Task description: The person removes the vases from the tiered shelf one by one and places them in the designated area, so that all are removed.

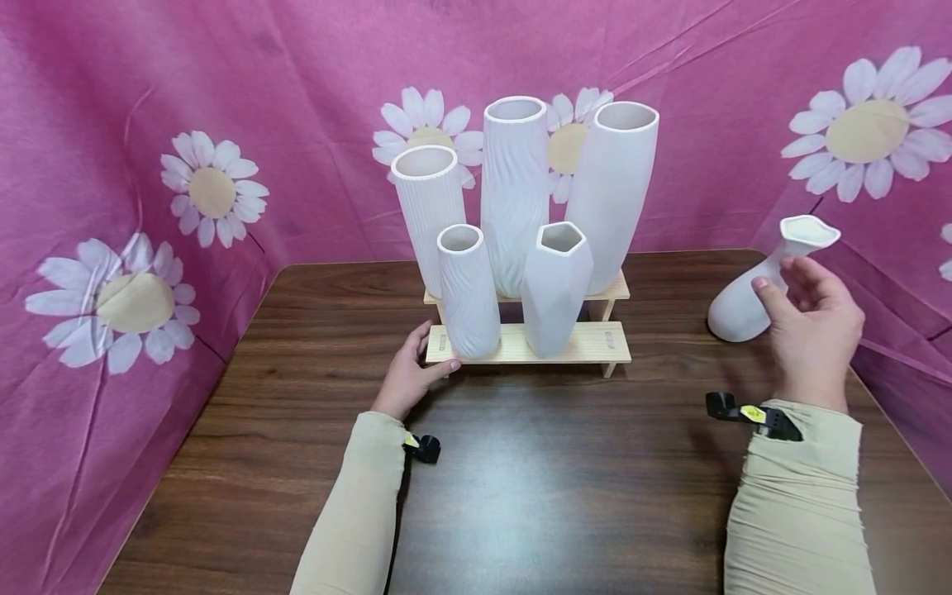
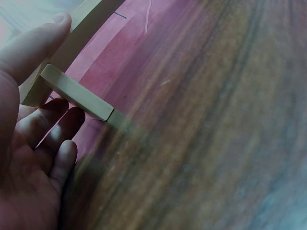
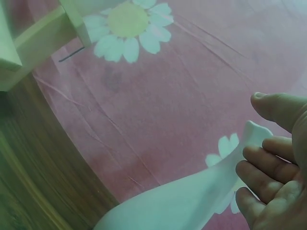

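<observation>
A two-tier wooden stand (image 1: 513,340) bears several white vases. On its front shelf are a small wavy vase (image 1: 470,297) and a faceted vase (image 1: 556,289); behind stand a ribbed vase (image 1: 430,211), a tall wavy vase (image 1: 515,190) and a tall smooth vase (image 1: 617,190). My left hand (image 1: 411,370) grips the front shelf's left end, thumb on top, fingers below. At the right, my right hand (image 1: 818,330) is beside a narrow-necked white vase (image 1: 744,306), its fingers by the neck. In the right wrist view the thumb stands apart from that vase (image 3: 168,203); contact is unclear.
A dark wooden table (image 1: 521,496) lies beneath everything. Pink cloth (image 1: 297,99) printed with daisies hangs behind and along both sides. Black straps with small devices (image 1: 753,413) sit on both wrists.
</observation>
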Action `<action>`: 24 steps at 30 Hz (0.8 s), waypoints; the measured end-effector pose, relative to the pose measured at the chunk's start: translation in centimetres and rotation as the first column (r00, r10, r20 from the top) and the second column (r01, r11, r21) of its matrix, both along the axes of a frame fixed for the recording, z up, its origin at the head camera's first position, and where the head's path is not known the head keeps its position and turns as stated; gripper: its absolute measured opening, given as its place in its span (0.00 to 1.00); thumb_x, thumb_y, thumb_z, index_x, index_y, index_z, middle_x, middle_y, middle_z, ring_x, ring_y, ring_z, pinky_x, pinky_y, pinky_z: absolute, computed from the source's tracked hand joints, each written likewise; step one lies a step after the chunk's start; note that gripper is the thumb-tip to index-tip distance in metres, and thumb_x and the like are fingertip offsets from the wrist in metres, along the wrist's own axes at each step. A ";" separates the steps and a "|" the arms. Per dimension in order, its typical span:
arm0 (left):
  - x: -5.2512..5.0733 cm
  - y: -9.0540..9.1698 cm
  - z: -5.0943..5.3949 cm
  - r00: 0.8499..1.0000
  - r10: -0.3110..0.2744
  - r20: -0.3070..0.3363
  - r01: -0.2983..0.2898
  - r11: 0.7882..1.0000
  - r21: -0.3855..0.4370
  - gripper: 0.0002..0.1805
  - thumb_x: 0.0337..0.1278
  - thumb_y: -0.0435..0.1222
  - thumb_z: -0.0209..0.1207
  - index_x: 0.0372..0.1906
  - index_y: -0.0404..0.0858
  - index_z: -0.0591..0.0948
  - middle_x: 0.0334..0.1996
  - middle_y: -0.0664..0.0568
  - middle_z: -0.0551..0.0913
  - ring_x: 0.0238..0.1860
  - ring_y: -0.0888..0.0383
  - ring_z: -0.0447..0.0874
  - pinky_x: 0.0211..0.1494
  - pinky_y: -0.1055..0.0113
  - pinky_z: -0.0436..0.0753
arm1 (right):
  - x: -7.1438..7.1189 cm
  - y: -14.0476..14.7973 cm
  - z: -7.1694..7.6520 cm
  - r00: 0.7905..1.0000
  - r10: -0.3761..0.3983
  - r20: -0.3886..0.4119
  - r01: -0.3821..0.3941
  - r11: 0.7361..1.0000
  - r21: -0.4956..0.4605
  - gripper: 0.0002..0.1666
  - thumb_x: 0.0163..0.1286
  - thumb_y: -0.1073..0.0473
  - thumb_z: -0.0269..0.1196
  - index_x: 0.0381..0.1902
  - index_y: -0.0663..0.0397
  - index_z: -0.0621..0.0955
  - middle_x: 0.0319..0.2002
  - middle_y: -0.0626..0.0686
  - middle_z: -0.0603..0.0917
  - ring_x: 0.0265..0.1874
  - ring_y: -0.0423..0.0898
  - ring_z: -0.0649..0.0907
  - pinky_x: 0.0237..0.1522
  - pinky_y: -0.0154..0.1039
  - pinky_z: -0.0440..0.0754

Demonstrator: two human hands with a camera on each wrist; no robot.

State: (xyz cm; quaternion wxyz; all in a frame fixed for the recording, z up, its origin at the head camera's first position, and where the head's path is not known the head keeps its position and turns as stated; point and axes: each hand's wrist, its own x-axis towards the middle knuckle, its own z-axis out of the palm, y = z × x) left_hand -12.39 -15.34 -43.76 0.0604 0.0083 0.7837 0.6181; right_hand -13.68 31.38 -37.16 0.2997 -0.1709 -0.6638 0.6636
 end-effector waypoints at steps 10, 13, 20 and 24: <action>0.0 0.0 0.0 1.000 0.001 0.002 -0.001 1.000 0.002 0.51 0.53 0.29 0.72 0.77 0.30 0.55 0.70 0.39 0.71 0.67 0.52 0.69 0.71 0.58 0.64 | 0.0 -0.9 0.2 0.999 0.035 0.027 -0.037 0.998 0.046 0.27 0.59 0.68 0.73 0.57 0.53 0.84 0.46 0.44 0.86 0.49 0.36 0.83 0.54 0.23 0.75; 0.0 0.1 0.0 1.000 0.000 0.001 0.000 1.000 0.000 0.51 0.53 0.30 0.72 0.77 0.31 0.55 0.70 0.39 0.71 0.66 0.52 0.70 0.71 0.59 0.65 | 0.0 -1.1 0.4 0.998 0.041 0.045 -0.045 0.996 0.082 0.27 0.60 0.67 0.72 0.58 0.53 0.83 0.46 0.42 0.86 0.49 0.35 0.83 0.54 0.23 0.75; 0.0 0.1 0.0 1.000 0.002 0.002 -0.002 1.000 0.009 0.51 0.53 0.29 0.72 0.77 0.31 0.55 0.70 0.39 0.72 0.65 0.53 0.71 0.68 0.60 0.68 | -0.1 -1.7 0.6 0.995 0.065 0.077 -0.074 0.990 0.120 0.28 0.61 0.66 0.72 0.60 0.53 0.82 0.47 0.40 0.86 0.49 0.33 0.83 0.56 0.24 0.74; 0.0 0.1 0.0 1.000 0.003 0.006 -0.003 1.000 0.007 0.51 0.53 0.29 0.72 0.77 0.31 0.55 0.70 0.39 0.71 0.66 0.52 0.70 0.69 0.59 0.67 | -0.2 -2.0 0.5 0.994 0.105 0.020 -0.106 0.994 0.041 0.28 0.59 0.68 0.73 0.58 0.56 0.83 0.45 0.41 0.87 0.46 0.35 0.84 0.52 0.22 0.75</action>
